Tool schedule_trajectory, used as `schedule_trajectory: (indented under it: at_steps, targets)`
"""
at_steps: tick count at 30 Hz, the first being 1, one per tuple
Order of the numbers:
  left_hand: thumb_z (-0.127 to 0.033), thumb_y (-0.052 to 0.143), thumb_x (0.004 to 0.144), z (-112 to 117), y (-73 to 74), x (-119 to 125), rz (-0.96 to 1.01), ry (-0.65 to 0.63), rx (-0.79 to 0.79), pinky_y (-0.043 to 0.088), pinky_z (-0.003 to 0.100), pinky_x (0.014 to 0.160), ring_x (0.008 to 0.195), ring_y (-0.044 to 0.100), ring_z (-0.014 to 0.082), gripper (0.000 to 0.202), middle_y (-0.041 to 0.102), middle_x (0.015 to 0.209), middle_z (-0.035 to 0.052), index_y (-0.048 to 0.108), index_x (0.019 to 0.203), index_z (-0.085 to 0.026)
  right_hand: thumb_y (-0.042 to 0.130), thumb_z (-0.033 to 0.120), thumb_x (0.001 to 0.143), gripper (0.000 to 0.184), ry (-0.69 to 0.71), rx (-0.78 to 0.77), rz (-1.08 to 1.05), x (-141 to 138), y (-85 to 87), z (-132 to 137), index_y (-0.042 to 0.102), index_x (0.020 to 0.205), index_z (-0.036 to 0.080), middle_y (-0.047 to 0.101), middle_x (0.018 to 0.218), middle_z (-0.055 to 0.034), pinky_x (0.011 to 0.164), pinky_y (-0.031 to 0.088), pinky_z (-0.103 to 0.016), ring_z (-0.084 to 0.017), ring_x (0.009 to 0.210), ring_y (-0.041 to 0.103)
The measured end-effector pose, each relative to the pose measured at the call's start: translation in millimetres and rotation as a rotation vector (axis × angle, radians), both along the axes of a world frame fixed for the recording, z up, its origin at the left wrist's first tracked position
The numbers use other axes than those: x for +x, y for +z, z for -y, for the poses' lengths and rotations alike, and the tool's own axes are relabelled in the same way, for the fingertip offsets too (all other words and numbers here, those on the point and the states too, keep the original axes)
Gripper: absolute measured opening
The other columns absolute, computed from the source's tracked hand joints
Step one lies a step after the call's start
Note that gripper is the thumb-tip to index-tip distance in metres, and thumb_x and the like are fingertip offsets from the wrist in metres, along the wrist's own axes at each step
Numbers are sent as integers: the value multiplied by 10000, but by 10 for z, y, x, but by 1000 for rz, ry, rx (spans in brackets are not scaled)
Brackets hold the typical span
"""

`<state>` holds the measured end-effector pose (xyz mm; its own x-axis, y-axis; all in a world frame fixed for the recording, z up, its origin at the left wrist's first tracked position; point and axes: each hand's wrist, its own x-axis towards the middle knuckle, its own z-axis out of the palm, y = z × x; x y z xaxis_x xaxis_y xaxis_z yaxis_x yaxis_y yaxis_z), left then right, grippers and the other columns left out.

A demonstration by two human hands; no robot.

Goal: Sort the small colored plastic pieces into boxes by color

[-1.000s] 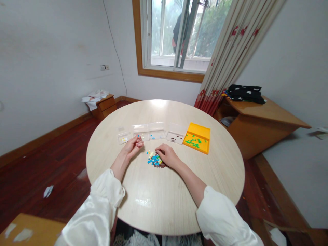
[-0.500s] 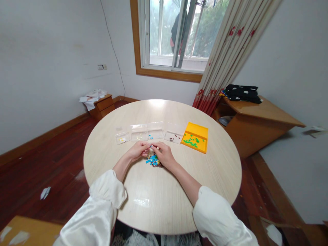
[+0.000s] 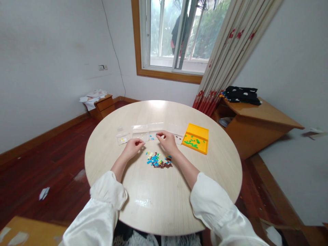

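A mixed pile of small toy bricks (image 3: 159, 162), blue, brown, yellow, white and green, lies on the round table. My right hand (image 3: 167, 142) is over the front of the clear boxes, its thumb and forefinger pinching a small blue brick (image 3: 156, 135). Just below it is the clear box with blue bricks (image 3: 152, 137). My left hand (image 3: 133, 149) is left of the pile, in front of the clear box with pale bricks (image 3: 139, 136). Its fingertips are pinched together, and anything between them is too small to make out.
A clear box with yellow and white bricks (image 3: 123, 140) stands at the left end of the row. My right hand partly covers the clear box with dark bricks (image 3: 178, 137). At the right, an open yellow case (image 3: 207, 147) holds green bricks. The table (image 3: 159, 198) has a rounded edge.
My hands were together above the pile and are now apart. The right has moved up to the clear boxes; the left has drawn back to the left, uncovering the pile.
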<state>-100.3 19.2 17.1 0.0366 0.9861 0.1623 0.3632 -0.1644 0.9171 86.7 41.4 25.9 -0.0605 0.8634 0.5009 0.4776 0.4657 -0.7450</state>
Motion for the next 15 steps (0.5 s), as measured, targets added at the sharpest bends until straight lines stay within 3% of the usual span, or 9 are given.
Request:
schedule_trajectory:
  at_steps: [7,11,15]
  targets:
    - [-234,606,657,41,41,-138,-276,-194,-30,363,252,563,563,482,127,164,626,636,34,698,729,-118,539,120,781,241,-66,-77,38,34,-23,-346,698,960,146,721,947,-85,799,482,-288,-163,824,653]
    - [-273,653,627,39,34,-196,-340,-234,-77,363,254,567,564,473,126,220,604,622,18,704,779,-122,538,117,785,229,-34,-107,94,38,-70,-242,709,934,148,723,934,-83,802,483,-291,-164,830,648]
    - [-237,629,616,17,0,-195,-331,-251,-84,360,249,578,573,474,124,125,611,617,15,685,672,-141,555,88,765,203,161,-180,225,-31,-57,-36,724,855,155,725,875,-62,765,475,-262,-148,792,642]
